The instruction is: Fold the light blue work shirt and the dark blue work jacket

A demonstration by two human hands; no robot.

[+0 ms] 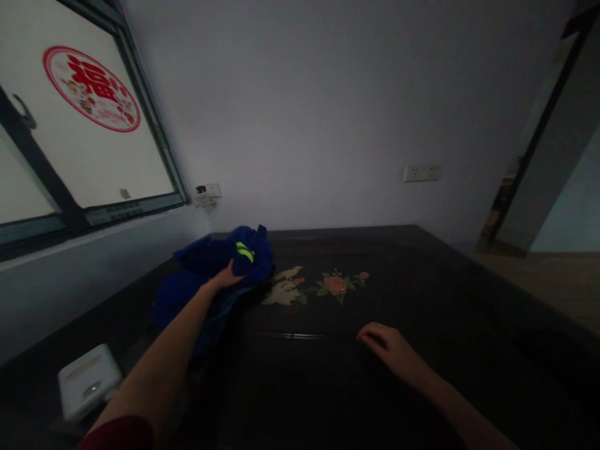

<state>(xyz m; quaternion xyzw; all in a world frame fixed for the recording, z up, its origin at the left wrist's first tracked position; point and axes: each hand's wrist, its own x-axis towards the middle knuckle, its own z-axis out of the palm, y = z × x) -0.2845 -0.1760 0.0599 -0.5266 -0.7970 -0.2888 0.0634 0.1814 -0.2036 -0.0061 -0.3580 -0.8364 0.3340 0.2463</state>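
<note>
A crumpled blue cloth garment [255, 250] with yellow-green stripes lies at the left back of the dark table. My left hand [228, 275] reaches across and grips a fold of it just beside the stripes; its fingers are partly hidden by the cloth. Over the middle right of the table is my right hand [382, 342], its fingers curled in toward the thumb and nothing visible between them. It is well apart from the garment.
The dark table [300, 387] bears an inlaid flower and bird pattern [335, 285]. A white box [89, 381] sits near its left front. A wall with sockets [422, 173] rises behind, and a window [94, 156] is at the left.
</note>
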